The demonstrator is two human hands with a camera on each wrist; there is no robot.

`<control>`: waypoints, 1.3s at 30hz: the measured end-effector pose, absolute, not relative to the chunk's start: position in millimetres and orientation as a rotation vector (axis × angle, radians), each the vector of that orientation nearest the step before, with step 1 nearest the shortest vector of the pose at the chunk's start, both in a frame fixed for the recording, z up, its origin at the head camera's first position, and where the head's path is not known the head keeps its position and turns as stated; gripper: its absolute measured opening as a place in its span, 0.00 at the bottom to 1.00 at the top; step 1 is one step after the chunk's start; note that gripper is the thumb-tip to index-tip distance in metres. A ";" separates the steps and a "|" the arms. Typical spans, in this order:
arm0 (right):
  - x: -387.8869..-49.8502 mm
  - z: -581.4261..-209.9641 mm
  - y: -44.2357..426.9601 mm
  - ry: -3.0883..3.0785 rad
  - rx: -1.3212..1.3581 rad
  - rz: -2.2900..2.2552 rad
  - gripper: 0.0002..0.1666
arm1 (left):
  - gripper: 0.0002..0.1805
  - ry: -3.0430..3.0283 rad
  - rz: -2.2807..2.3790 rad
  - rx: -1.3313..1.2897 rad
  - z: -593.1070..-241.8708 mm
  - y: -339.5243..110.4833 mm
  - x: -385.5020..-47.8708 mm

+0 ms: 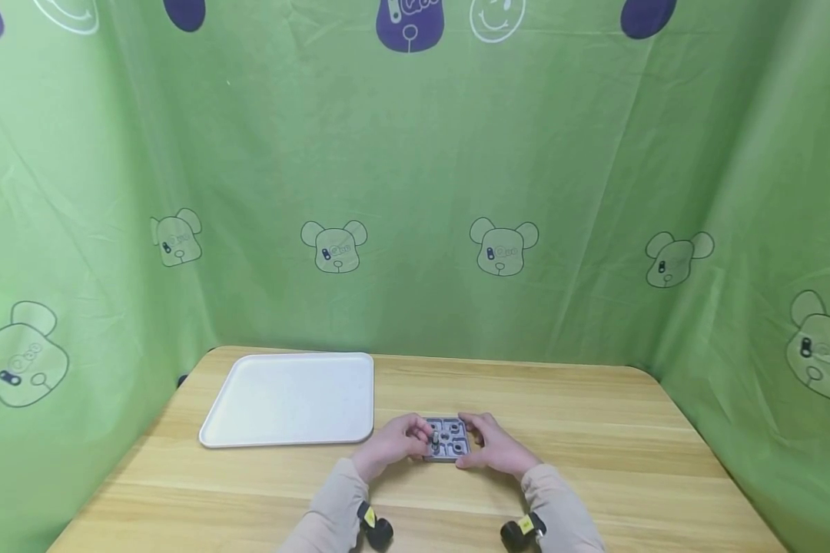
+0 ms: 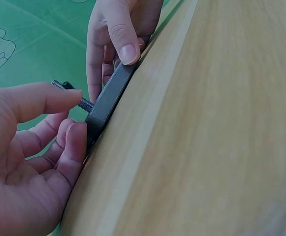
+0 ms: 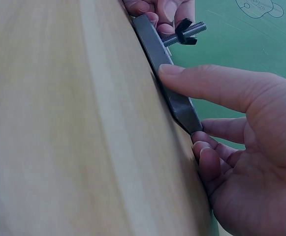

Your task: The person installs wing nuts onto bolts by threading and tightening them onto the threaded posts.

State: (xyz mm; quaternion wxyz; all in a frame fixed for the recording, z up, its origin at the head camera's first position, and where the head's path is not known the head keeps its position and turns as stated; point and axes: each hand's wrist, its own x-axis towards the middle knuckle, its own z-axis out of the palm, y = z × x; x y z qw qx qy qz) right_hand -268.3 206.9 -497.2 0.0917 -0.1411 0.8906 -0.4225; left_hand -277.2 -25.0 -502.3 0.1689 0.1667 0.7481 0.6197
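Observation:
A square grey metal plate [image 1: 454,450] with round bosses and recesses lies on the wooden table between both hands. A threaded bolt [image 3: 200,27] stands up from its left part, carrying a black wing nut [image 3: 184,34]. My left hand [image 1: 394,444] has thumb and fingertips at the wing nut; in the left wrist view the thumb hides part of the bolt. Its lower fingers are curled beside the plate's edge. From the right, my right hand [image 1: 496,448] grips the plate, thumb on the near side and fingers around the far corner.
A white rectangular tray [image 1: 290,399] lies at the back left of the table [image 1: 581,430], with nothing on it. Green curtains [image 1: 415,153] with printed bear heads enclose the table's back and sides. A black wrist camera [image 1: 379,531] hangs below the left sleeve.

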 end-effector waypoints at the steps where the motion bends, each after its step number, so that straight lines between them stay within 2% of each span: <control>1: -268.7 -497.7 206.9 2.649 -0.418 -1.252 0.55 | 0.17 2.133 1.757 0.476 -502.3 -25.0 -277.2; 19: -270.6 -498.7 206.3 2.652 -0.404 -1.248 0.56 | 0.12 2.241 1.680 0.479 -504.0 -24.1 -277.7; 28: -270.5 -499.5 206.6 2.655 -0.412 -1.252 0.55 | 0.09 2.180 1.755 0.395 -503.7 -22.3 -277.6; 39: -269.8 -499.1 207.3 2.652 -0.427 -1.246 0.55 | 0.16 2.143 1.744 0.474 -505.6 -24.5 -279.4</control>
